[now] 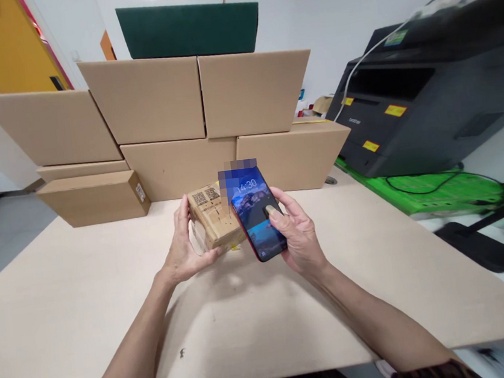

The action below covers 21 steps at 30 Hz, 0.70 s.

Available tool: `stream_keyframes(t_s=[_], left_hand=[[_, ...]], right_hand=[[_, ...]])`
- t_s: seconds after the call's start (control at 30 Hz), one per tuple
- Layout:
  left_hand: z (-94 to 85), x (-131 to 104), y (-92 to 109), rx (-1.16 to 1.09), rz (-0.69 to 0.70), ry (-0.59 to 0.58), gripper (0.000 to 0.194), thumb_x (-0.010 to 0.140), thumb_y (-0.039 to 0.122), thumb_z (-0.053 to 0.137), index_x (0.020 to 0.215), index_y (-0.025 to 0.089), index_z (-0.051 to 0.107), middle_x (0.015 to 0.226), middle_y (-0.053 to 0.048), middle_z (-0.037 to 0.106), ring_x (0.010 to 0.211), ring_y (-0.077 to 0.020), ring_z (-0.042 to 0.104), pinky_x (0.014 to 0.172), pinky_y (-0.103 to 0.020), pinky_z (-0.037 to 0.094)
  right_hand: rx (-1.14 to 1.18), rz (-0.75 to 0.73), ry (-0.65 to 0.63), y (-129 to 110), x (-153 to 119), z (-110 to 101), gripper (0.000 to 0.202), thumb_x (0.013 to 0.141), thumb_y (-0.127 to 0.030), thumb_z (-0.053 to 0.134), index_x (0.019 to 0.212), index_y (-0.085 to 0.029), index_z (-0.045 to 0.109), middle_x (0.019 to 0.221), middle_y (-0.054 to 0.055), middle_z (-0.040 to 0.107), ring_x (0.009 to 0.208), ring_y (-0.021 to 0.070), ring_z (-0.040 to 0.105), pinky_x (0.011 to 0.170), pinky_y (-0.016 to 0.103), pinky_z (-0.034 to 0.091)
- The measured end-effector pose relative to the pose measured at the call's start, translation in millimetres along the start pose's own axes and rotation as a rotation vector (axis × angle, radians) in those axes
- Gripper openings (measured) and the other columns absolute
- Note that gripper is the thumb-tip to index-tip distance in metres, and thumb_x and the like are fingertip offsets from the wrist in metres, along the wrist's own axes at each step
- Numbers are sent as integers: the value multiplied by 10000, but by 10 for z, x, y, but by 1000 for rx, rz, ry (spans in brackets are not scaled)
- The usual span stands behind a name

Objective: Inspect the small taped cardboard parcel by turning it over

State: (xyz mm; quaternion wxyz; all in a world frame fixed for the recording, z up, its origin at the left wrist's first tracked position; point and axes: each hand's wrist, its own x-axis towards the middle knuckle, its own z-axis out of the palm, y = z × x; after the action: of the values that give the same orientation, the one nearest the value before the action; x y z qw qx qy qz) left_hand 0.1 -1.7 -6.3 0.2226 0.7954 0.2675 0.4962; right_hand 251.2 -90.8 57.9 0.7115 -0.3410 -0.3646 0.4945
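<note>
My left hand (185, 245) grips a small brown cardboard box (213, 217) at its left side, thumb along the near lower edge. Printed square codes and dark marks show on the box's upper face, and bits of yellow show at its edges. In my right hand (299, 226) is a smartphone (259, 218) with a red edge, tilted, its lit screen reading 14:30. My right thumb lies over the screen. The phone covers the right part of the box; whether they touch, I cannot tell. A blurred patch hides the phone's upper left corner.
Large cardboard cartons (155, 100) stand stacked along the table's back, a dark green box (191, 31) on top. A long carton (98, 197) sits at the left. A dark printer (389, 112) and a green surface (398, 193) are at the right of the pale table (232, 337).
</note>
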Motion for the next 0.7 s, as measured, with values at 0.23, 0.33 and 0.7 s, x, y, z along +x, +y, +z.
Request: stream_keyframes(t_s=[0.23, 0.33, 0.7], left_hand=[[5, 3, 19, -31, -16, 6, 1421, 692, 502, 975, 1769, 433, 50, 1773, -170, 237, 1632, -526, 281, 1302, -805, 262], [9, -2, 16, -36, -17, 14, 1443, 672, 499, 990, 1772, 422, 60, 1757, -174, 255, 1621, -523, 291, 1306, -794, 263], [13, -5, 16, -31, -35, 4, 1466, 662, 509, 994, 1781, 380, 55, 1732, -184, 297, 1596, -501, 315, 1310, -741, 301]], right_hand=[[-65, -46, 12, 14, 13, -76, 647, 761, -469, 971, 1327, -314, 698, 982, -3, 826, 765, 182, 771, 709, 339, 657], [-81, -110, 88, -25, 117, -189, 574, 721, -516, 993, 1166, -274, 724, 921, -14, 816, 715, 164, 759, 668, 314, 646], [-311, 87, 620, 14, 761, -1405, 427, 749, -387, 986, 815, -208, 604, 633, -57, 677, 483, 92, 595, 384, 172, 437]])
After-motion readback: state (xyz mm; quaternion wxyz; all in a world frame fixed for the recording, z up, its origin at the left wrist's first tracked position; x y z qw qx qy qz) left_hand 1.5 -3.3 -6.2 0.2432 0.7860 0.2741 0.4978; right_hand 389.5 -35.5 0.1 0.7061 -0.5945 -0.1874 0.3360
